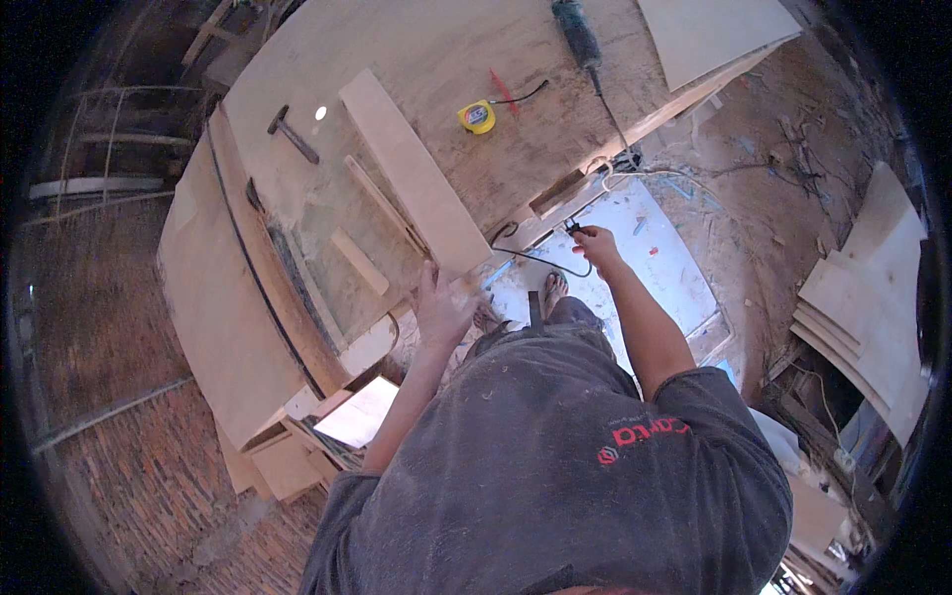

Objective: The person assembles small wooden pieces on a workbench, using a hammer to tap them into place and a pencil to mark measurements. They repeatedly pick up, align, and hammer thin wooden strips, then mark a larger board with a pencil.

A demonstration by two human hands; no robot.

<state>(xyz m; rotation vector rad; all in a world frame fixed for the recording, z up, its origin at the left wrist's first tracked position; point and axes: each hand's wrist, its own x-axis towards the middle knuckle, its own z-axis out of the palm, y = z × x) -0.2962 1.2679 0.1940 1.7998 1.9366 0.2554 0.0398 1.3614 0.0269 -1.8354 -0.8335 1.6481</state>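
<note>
Holds black plug (572, 227) in right hand (595, 246), just beyond the near edge of the tabletop (397, 59) and above the pale sheet (650, 283) underfoot. Right grip: drawn in, with thumb and fingers closed around the plug's body. Probably held so to leave the front end exposed, and off the edge to give the cord (543, 262) room to hang in a slack loop back toward the tabletop. Sets left hand (443, 307) at the near end of the board (412, 164), next to the strip (385, 206); likely for support or steadying while leaning forward. Left grip: cannot tell whether closed on anything, with palm side and thumb hidden. Finds board and strip side by side, ends toward the body, presumably for easy reach. Sees tape measure (477, 118) and hammer (293, 134) on opposite sides of the board, apparently parked clear of it. Notes power tool (577, 38) farther off. Pose: stretches right arm forward, elbow only slightly bent, wrist turned inward, back of hand up; angles left forearm forward, fingers pointing away from the body.
</note>
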